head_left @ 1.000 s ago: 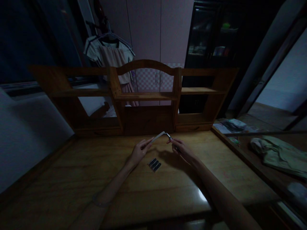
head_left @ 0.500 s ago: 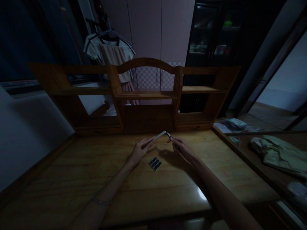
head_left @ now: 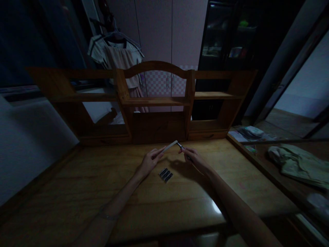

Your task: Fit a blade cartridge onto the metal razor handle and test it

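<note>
My left hand (head_left: 149,162) pinches a pale flat stick (head_left: 169,146) that points up and to the right. My right hand (head_left: 194,159) grips a thin dark metal tool (head_left: 180,146) whose tip meets the far end of the stick. Both hands hover just above the wooden desk (head_left: 144,192). A small dark pack with several slots (head_left: 166,175) lies flat on the desk between and just below my hands. The room is dim, so fine detail of the stick and tool is hard to make out.
A wooden shelf unit (head_left: 154,103) stands along the desk's back edge. Clothes on a hanger (head_left: 117,51) hang behind it. To the right a lower surface holds a crumpled cloth (head_left: 295,164) and papers (head_left: 246,133). A dark cabinet (head_left: 226,41) stands at the back right.
</note>
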Demonstrator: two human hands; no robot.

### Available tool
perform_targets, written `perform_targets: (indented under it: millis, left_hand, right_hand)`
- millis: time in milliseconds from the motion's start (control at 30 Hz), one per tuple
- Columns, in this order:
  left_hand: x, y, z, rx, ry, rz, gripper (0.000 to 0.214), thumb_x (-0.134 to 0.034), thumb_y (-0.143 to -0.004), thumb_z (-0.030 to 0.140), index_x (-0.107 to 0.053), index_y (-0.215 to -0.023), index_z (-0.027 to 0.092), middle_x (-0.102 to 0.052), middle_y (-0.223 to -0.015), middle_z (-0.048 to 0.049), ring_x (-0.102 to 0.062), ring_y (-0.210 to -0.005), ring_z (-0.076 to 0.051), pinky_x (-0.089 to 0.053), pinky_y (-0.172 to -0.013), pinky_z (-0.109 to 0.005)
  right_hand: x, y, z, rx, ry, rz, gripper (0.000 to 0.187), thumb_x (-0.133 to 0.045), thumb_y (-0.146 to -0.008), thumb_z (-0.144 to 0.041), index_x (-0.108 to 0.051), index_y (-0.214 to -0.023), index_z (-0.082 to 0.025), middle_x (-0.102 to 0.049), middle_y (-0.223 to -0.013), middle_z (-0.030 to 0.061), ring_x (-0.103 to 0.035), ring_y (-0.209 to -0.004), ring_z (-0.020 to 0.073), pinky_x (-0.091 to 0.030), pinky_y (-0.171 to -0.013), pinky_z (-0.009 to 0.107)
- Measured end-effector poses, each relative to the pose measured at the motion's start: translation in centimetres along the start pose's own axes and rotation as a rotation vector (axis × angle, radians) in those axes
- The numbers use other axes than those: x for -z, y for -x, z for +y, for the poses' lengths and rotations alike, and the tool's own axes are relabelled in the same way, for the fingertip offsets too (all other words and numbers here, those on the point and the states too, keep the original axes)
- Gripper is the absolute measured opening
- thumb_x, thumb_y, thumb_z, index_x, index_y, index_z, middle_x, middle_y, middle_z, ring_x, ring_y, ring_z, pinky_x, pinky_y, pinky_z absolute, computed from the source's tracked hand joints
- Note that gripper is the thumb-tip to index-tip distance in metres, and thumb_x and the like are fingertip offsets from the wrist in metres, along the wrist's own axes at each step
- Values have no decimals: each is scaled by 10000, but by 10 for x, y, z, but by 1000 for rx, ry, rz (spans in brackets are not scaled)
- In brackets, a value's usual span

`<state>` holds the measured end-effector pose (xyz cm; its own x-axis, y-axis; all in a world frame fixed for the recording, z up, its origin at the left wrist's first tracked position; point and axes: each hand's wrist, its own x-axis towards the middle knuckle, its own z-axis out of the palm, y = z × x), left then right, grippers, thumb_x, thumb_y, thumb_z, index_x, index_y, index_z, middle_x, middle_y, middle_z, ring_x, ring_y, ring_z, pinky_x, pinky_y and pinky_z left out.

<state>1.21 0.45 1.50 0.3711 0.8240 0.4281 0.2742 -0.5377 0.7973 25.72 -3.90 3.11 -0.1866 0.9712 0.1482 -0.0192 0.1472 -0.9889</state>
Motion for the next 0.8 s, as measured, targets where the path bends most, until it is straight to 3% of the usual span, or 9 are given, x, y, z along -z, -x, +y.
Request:
perform_targets:
  millis: [800]
  left_hand:
    - [0, 0, -8, -6, -34, -4, 426, -512, -887, 414, -561, -1265, 224, -573, -889, -25, -531, -807, -143, -410, -754, -230]
  right_hand:
    - [2, -3, 5, 1, -6, 7, 367, -527, -852, -506, -621, -916, -157, -339, -496, -74, -282, -425, 75, -176, -427, 239]
